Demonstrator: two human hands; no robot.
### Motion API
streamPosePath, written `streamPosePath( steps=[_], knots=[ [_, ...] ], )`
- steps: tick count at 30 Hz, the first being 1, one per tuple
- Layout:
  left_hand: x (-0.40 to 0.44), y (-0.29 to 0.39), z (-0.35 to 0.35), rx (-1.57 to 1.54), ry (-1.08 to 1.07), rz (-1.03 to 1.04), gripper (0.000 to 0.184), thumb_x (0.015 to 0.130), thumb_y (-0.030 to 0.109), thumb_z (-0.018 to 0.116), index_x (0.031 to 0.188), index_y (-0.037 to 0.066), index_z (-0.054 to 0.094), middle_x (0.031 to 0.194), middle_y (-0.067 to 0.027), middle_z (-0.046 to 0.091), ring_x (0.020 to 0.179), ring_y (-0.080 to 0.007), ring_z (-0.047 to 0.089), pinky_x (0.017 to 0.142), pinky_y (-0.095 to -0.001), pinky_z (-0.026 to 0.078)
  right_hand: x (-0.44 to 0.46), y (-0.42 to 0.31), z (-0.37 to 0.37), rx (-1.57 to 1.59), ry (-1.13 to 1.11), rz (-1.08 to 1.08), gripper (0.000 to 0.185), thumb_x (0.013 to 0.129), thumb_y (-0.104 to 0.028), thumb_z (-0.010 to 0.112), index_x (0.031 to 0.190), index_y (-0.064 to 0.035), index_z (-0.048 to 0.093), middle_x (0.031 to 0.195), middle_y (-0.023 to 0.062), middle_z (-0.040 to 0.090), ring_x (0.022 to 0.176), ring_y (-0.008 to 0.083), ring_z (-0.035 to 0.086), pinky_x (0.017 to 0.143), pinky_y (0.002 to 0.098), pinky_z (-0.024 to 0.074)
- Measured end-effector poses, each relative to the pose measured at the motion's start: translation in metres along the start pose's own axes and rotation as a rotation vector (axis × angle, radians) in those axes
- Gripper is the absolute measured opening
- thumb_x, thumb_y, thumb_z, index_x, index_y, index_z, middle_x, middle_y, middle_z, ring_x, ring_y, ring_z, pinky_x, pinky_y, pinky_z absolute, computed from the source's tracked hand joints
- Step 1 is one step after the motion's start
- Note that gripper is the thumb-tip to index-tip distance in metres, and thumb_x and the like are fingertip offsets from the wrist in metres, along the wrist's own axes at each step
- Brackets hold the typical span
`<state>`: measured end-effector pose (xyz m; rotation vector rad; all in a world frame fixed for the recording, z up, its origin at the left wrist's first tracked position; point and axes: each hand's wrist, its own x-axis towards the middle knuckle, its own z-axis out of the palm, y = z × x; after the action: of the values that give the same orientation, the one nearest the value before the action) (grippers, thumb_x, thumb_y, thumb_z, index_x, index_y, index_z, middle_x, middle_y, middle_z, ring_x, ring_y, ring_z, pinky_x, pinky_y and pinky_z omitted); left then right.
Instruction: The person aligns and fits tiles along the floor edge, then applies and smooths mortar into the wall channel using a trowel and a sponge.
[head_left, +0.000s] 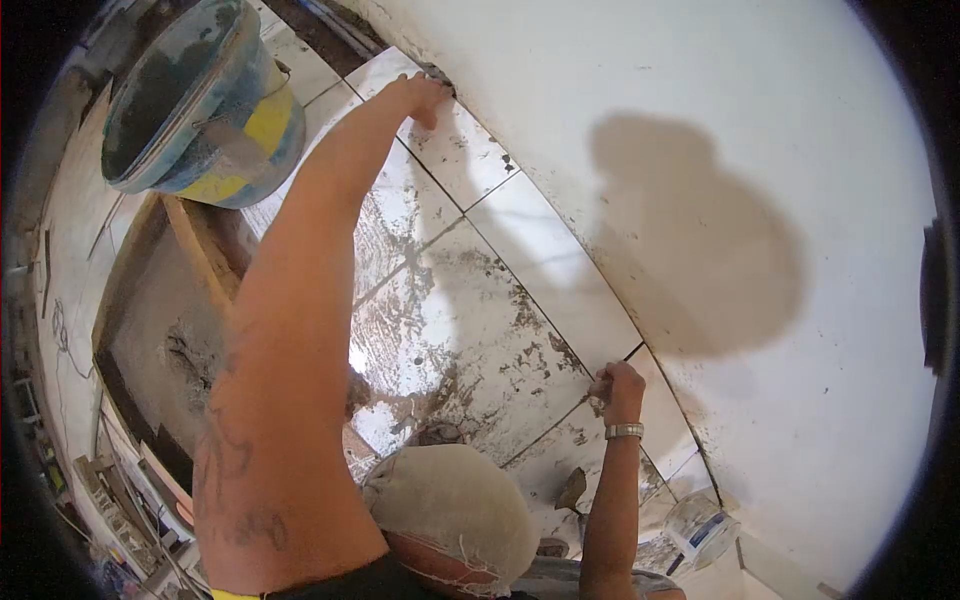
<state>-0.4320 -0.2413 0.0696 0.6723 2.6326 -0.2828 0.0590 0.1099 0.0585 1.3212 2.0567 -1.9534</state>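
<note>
My left hand rests at the far end of the tile row beside the wall, thumb apart from the fingers, holding nothing visible. Closed fingers of my right hand, with a watch on the wrist, are at a tile joint near the wall; what they pinch is too small to make out. Between the hands lies a narrow white tile along the wall. Larger floor tiles, smeared with grey mortar, adjoin it, with dark joints between them. A trowel-like tool lies left of my right forearm.
A large blue and yellow bucket stands at the upper left. Below it is a wood-edged trough with grey material. The white wall rises on the right. A clear container sits near its base. My bent knee shows at the bottom.
</note>
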Motion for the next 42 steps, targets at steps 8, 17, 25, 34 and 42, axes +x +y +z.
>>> streamPosePath(
  steps=[8,17,25,34,42],
  knots=[
    [0.019,-0.022,0.004,0.089,0.140,0.215,0.083,0.069,0.032,0.080,0.143,0.024,0.042,0.146,-0.0039,0.041,0.132,-0.0290,0.042,0.105,-0.0537,0.039,0.002,-0.007,-0.007,0.069,-0.024,0.096,0.012,0.087,-0.012,0.056,0.079,-0.0034,0.058,0.069,0.0079,0.058,0.051,0.0168,0.057,0.050,0.0346,0.0534],
    [0.002,-0.006,0.009,0.107,0.275,0.125,0.052,0.079,0.019,0.060,0.130,0.018,0.055,0.133,-0.0073,0.056,0.122,-0.0261,0.055,0.100,-0.0467,0.046,-0.006,-0.023,0.002,0.099,0.044,0.150,0.008,0.086,-0.012,0.059,0.083,-0.0044,0.060,0.074,0.0076,0.060,0.052,0.0159,0.058,0.050,0.0312,0.0532],
    [-0.016,-0.033,-0.033,0.032,0.269,0.282,0.042,0.075,0.019,0.068,0.117,0.011,0.064,0.120,-0.0115,0.062,0.114,-0.0306,0.057,0.100,-0.0463,0.044,0.019,-0.012,-0.028,-0.084,0.117,0.102,0.066,0.083,-0.011,0.058,0.142,0.0056,0.033,0.084,0.0137,0.065,0.052,0.0196,0.062,0.048,0.0317,0.0549],
    [-0.093,0.028,-0.012,0.103,0.326,0.504,0.030,0.078,0.014,0.064,0.108,0.014,0.064,0.109,-0.0087,0.065,0.109,-0.0305,0.059,0.094,-0.0510,0.044,0.044,-0.001,-0.015,-0.257,0.090,-0.128,0.049,0.081,-0.006,0.059,0.125,0.0127,0.046,0.057,0.0096,0.057,0.043,0.0183,0.057,0.040,0.0327,0.0503],
    [-0.041,0.009,-0.056,0.116,0.495,0.487,0.039,0.080,0.005,0.061,0.117,0.016,0.061,0.104,-0.0092,0.067,0.100,-0.0316,0.065,0.079,-0.0458,0.054,0.059,0.005,-0.027,-0.258,0.035,-0.156,0.013,0.081,-0.007,0.060,0.087,0.0024,0.053,0.055,0.0079,0.054,0.040,0.0176,0.054,0.037,0.0316,0.0463]
  ],
)
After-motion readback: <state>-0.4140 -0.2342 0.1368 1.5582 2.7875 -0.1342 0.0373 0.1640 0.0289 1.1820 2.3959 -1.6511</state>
